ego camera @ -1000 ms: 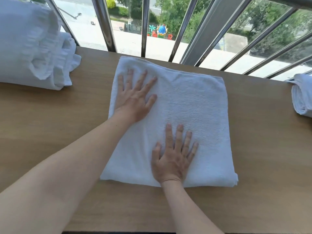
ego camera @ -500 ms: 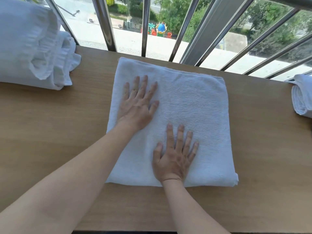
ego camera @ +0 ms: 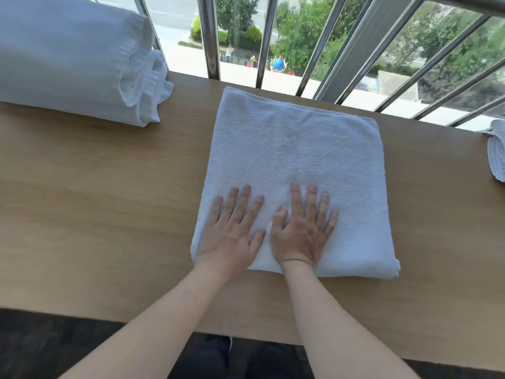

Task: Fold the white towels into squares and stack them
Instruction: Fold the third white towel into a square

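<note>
A white towel (ego camera: 300, 160), folded into a rough square, lies flat on the wooden table (ego camera: 95, 214) in the middle of the view. My left hand (ego camera: 232, 231) rests palm down on its near left part, fingers spread. Just beside it, my right hand (ego camera: 303, 228) presses flat on the near middle of the same towel. Neither hand grips anything. A thick pile of folded white towels (ego camera: 68, 56) sits at the far left. Part of another white towel (ego camera: 496, 154) shows at the right edge.
Slanted metal railing bars (ego camera: 209, 36) run along the table's far edge, with a street and trees beyond. The table's near edge (ego camera: 82, 315) drops to a dark floor. Bare wood lies between the towel and the left pile.
My left hand has slid toward me from the towel's far left part to its near left, beside the right hand. The head camera has tilted, so more of the near table edge shows.
</note>
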